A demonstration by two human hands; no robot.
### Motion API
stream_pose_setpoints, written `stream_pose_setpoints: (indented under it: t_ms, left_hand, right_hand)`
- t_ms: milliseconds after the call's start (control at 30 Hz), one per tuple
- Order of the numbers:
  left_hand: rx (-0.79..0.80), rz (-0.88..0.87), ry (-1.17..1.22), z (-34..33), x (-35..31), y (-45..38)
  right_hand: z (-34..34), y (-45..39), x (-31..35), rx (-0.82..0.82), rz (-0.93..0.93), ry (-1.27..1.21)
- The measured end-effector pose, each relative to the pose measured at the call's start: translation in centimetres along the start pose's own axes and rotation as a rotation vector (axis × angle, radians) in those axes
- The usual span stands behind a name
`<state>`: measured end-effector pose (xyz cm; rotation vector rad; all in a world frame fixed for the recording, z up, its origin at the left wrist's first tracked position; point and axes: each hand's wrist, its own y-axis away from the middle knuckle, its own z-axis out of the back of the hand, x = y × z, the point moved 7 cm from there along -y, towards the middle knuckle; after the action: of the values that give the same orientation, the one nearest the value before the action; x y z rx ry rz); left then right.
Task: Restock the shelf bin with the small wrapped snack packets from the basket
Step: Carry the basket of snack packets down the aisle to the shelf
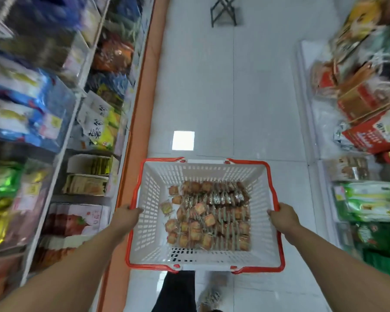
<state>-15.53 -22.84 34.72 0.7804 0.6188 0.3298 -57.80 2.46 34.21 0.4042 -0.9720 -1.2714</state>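
A white plastic basket [151,199] with red handles folded along its rim is held level above the aisle floor. My left hand [126,216] grips its left rim and my right hand [283,213] grips its right rim. Several small orange-brown wrapped snack packets [212,212] lie heaped on the basket's bottom, mostly toward the right and far side. Which shelf bin matches these packets I cannot tell; the shelves are blurred.
Shelves [61,122] of bagged snacks run along the left, with an orange base strip [142,86]. More packaged goods [369,122] fill shelves on the right. White tiled floor [212,86] lies between them. A dark folding stool [224,10] stands far down the aisle.
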Motion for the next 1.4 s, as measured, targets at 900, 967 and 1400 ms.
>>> stream_pose_setpoints:
  t_ms: [900, 967, 1400]
  left_hand:
    - [-0.143, 0.040, 0.053, 14.6, -58.1, -24.8]
    - [-0.125, 0.048, 0.090, 15.3, -61.8, -27.2]
    - [-0.160, 0.071, 0.064, 22.8, -88.8, -48.5]
  right_hand:
    - [23.0, -30.0, 59.2, -0.010, 0.055, 0.007]
    - [24.5, -32.8, 64.3, -0.003, 0.082, 0.024]
    - [29.7, -51.2, 97.9, -0.078, 0.198, 0.208]
